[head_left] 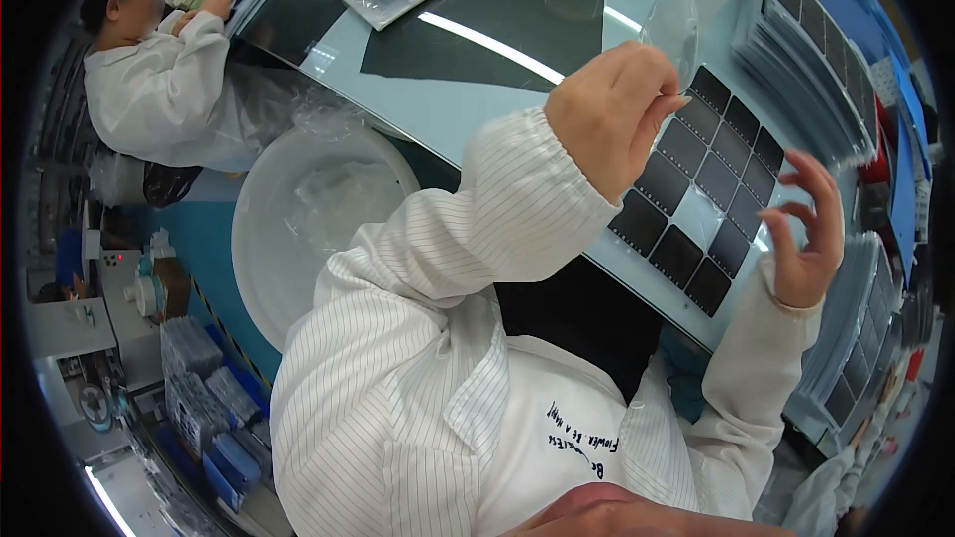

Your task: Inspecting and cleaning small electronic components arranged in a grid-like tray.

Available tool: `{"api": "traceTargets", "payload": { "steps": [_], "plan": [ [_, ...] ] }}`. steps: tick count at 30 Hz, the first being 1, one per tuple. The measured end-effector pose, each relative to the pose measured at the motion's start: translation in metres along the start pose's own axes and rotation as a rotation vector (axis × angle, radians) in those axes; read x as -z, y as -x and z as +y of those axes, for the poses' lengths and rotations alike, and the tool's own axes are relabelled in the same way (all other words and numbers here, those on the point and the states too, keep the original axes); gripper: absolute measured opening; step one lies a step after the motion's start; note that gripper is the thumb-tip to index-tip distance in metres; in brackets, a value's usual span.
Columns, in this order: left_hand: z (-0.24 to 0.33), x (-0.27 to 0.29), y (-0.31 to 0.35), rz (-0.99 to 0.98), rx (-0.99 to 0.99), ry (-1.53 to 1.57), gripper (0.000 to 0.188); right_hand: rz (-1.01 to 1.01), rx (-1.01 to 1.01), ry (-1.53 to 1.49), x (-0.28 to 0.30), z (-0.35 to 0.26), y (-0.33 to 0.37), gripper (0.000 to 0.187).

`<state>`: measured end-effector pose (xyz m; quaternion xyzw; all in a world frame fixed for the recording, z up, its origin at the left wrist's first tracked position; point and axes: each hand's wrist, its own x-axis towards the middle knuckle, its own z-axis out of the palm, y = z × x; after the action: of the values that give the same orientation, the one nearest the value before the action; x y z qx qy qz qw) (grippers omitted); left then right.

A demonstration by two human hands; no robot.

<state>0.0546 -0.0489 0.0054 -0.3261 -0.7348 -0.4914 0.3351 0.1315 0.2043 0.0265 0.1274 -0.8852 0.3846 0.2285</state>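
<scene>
Clear film [674, 25] is pinched in the L hand [615, 114], thumb to fingertips, up over the far L edge of the panels [716, 179]; grip closed on the film's lower end, as far as can be seen. R hand [811, 249] is held by the near R side of the panels, fingers curled, thumb well apart, grip slack, nothing seen in it; whether a panel is touched can't be told. The dark panels are laid flat in a slanted grid on the tabletop [448, 109], btwn both hands, w/ one bright spot in the grid (gap or glare, unclear).

For good handling, film should be held by its very edge, w/ a light but firm pinch, and lifted slowly & evenly; it'll prob. crease or cling if jerked. Panels look thin & glossy, so contact is best limited to edges, to avoid prints and shifted rows. R hand is well placed for steadying the grid's R side, if needed, w/ fingertips only. L sleeve [542, 204] should be held clear of the near L corner. Film is best kept off the stack [796, 89] close by, or it may be snagged.
</scene>
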Motion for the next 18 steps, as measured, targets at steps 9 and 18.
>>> {"api": "traceTargets", "payload": {
  "steps": [9, 18],
  "plan": [
    [0.003, 0.031, -0.008, -0.093, -0.143, 0.044, 0.014, -0.075, 0.353, -0.145, -0.084, -0.029, -0.071, 0.070],
    [0.008, 0.062, -0.019, -0.111, -0.178, 0.024, 0.013, 0.013, 0.448, -0.234, -0.093, -0.065, -0.087, 0.067]
  ]
}}
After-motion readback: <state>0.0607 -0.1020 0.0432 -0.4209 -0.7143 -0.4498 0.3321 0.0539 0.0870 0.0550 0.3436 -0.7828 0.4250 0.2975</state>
